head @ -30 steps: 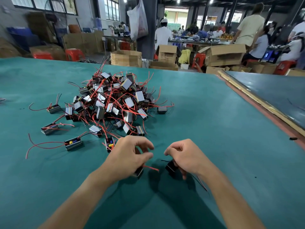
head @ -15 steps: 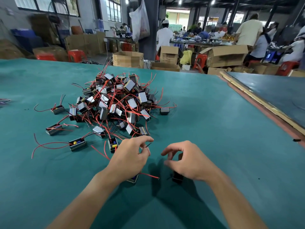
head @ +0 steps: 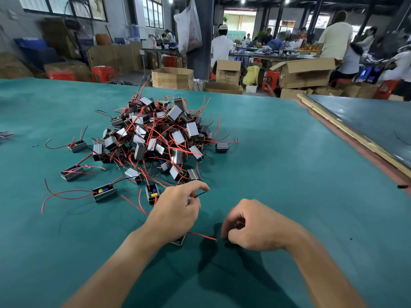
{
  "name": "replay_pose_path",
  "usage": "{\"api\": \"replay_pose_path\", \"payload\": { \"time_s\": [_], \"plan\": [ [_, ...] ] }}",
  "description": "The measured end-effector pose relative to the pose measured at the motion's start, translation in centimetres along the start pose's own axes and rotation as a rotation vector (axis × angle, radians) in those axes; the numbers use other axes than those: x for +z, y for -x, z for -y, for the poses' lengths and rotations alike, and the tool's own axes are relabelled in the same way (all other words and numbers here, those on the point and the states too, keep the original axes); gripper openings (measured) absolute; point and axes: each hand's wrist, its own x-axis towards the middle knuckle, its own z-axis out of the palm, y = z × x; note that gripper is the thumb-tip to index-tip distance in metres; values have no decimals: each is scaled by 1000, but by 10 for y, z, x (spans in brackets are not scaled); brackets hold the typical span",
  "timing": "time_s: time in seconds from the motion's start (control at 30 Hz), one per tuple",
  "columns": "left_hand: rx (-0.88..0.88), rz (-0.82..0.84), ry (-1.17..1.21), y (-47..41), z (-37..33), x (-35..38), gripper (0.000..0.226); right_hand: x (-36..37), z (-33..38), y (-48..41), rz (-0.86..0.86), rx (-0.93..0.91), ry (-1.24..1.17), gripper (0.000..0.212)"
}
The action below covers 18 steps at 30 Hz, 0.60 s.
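Observation:
A heap of small black boxes with red and black wires [head: 155,138] lies on the green table [head: 278,174]. My left hand [head: 175,212] hovers near the front of the heap and pinches a thin black wire [head: 201,194] between thumb and forefinger. A small box [head: 179,240] shows under that hand, with a red wire [head: 201,235] trailing right from it. My right hand [head: 255,227] is beside it, its fingers curled over a small dark piece that is mostly hidden.
Loose boxes with wires [head: 104,193] lie left of the heap. A wooden strip [head: 355,138] edges the table at the right, next to a second table [head: 378,121]. Cardboard boxes [head: 172,77], red stools and several people are beyond the far edge.
My left hand has lifted and drawn a black wire up and away from its box. My right hand has turned and curled tighter over its piece. The camera view has shifted slightly.

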Motion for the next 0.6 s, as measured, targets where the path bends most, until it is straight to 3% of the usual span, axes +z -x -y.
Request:
{"api": "replay_pose_path", "payload": {
  "time_s": [0.13,0.33,0.47,0.6],
  "plan": [
    [6,-11,19,0,3,2,36,0,-1,4,35,-24,-4,15],
    [87,-36,9,-1,1,2,10,1,-4,-3,-52,-20,-8,6],
    [123,3,23,0,0,1,25,1,-6,-4,-123,-35,-42,7],
    [124,45,56,3,-3,0,29,3,-4,-2,-46,-41,3,10]
  ]
}}
